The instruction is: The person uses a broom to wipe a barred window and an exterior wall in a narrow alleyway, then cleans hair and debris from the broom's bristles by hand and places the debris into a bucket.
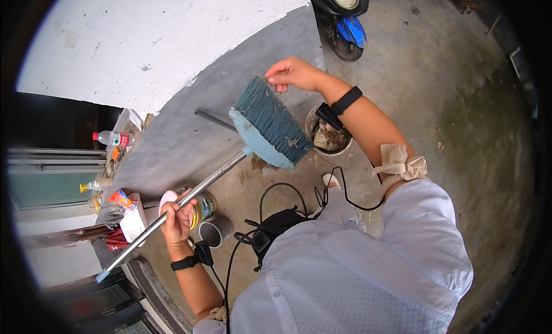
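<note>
A broom with a light blue plastic head (258,140) and dark teal bristles (274,116) is held up before me, bristles towards the upper right. Grey fluff clings to the bristles. My left hand (177,219) is closed around its metal handle (215,176). At the top corner of the bristles, my right hand (293,75) has thumb and forefinger together at the tips; whether they pinch fluff or bristles is too small to tell. Below my right forearm stands a bucket (309,122) with refuse in it. A dark rod (215,120) shows behind the broom head.
A grey bin (224,226) and a round labelled bucket (209,207) stand on the concrete floor near my left hand. A plastic bottle (114,138) lies on the ledge at left. A scooter (349,32) is parked at the top. A black cable (280,185) loops from my waist bag.
</note>
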`<move>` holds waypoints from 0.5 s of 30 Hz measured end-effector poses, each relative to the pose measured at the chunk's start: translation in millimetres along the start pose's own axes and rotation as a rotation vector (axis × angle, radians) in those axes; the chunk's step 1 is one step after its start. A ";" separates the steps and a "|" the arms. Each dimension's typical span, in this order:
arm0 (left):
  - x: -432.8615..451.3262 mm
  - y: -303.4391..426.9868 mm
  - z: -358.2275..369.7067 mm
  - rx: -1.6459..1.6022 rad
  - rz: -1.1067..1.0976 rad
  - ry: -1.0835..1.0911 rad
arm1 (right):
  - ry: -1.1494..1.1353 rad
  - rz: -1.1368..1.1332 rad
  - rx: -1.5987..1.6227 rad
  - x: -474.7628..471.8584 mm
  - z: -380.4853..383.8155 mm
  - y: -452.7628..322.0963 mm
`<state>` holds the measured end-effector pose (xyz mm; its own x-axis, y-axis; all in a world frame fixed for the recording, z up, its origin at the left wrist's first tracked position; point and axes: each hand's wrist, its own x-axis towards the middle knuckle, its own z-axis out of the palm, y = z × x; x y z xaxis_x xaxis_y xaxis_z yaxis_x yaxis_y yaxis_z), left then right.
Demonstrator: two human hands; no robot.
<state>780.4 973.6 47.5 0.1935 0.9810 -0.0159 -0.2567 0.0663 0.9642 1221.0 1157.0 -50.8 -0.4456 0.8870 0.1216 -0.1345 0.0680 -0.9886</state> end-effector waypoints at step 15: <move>3.6 14.3 30.5 0.256 -0.086 -0.046 | 0.452 -0.016 -0.077 -47.4 -60.6 -2.1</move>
<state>806.3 972.6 69.3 0.2489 0.9640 -0.0939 0.0087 0.0948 0.9955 1296.0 1142.5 -59.9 -0.0104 0.9946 0.1028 -0.0643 0.1019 -0.9927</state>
